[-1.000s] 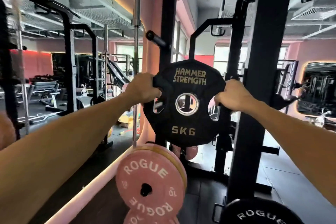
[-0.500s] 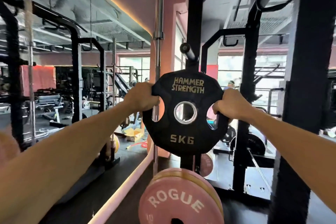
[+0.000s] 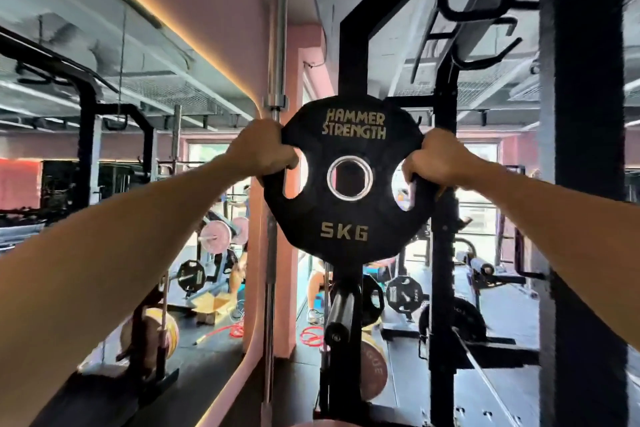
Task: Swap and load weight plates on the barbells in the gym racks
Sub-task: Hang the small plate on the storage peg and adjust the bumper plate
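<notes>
Gym w/ pink walls, mirror on left, black rack upright (image 3: 353, 55) ahead, black 5 kg plate (image 3: 346, 204) held up at arm's length in front of it, left hand (image 3: 261, 149) & right hand (image 3: 438, 159) fingers curled thru side grip holes, storage peg (image 3: 339, 314) below plate.

Daylight pours in through the tall bright windows (image 3: 478, 191) at the back, leaving the black steel rack upright (image 3: 585, 184) a dark, soft-edged silhouette, while a warm orange ceiling light strip (image 3: 166, 24) glows on the left; wide-angle bending curves the edges, and the forearms look slightly blurred
</notes>
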`<state>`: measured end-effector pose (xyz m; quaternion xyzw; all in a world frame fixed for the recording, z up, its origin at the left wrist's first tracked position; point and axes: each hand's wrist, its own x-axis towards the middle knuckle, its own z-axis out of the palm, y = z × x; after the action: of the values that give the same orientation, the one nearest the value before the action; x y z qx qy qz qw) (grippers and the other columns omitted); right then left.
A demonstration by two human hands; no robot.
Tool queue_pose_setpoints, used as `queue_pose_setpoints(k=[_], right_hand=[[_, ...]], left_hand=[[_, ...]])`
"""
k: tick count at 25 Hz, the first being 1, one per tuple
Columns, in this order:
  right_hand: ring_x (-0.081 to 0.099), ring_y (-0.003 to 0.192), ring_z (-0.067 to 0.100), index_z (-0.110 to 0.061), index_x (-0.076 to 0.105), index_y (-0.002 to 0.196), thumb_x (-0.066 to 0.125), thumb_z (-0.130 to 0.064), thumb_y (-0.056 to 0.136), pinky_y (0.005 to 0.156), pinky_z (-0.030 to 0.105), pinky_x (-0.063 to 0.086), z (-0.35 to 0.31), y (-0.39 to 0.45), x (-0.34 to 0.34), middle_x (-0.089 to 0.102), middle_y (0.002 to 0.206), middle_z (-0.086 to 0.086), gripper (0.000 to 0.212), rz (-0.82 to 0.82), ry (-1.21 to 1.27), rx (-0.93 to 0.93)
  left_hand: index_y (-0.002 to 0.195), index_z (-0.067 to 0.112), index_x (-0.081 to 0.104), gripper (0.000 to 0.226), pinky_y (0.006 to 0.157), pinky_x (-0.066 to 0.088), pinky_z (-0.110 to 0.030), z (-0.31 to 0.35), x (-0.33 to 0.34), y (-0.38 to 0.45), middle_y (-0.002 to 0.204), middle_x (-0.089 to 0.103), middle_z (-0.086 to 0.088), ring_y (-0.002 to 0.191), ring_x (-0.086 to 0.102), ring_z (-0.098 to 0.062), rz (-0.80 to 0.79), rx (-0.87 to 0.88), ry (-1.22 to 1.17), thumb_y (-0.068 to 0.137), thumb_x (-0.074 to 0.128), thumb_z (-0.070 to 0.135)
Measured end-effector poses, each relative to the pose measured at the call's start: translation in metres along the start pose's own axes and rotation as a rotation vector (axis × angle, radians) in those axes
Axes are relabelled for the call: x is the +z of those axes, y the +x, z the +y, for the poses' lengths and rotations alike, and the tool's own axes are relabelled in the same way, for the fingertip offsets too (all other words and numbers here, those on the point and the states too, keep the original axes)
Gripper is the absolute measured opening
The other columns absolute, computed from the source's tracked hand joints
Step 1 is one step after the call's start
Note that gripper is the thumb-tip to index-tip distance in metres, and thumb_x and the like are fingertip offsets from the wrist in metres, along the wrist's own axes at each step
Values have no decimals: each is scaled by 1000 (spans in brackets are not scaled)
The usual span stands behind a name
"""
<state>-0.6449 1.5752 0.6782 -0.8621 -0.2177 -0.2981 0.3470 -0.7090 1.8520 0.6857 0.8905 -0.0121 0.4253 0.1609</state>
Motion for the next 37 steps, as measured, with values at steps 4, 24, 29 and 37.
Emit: queue_pose_setpoints(k=[4,24,29,37], right_hand=[[52,50,25,9,64,61,76,-6,53,37,21,34,-14,53,-5,56,54,11,20,55,-54,-46],[57,52,31,10,64,69,72,-5,53,46,34,49,40,204,54,57,60,15,24,167,-72,6],[62,59,35,7,66,71,66,-4,54,41,28,46,69,239,80,62,68,21,20,158,-13,38],[64,64,33,-7,66,47,51,-15,40,55,33,47,92,272,103,67,62,17,18,193,-36,-34]], left_hand=[[70,2,68,24,53,48,-31,-10,-1,57,66,62,-7,61,59,-21,76,30,-44,58,75,22],[78,13,63,17,66,44,-32,-63,110,203,79,65,-9,80,63,-33,187,90,-117,71,65,28],[93,18,61,29,73,46,-36,-71,150,231,90,65,-7,87,62,-34,211,42,-77,72,53,37],[89,21,56,16,81,52,-43,-82,186,256,85,63,-5,85,62,-34,223,29,-124,76,54,31]])
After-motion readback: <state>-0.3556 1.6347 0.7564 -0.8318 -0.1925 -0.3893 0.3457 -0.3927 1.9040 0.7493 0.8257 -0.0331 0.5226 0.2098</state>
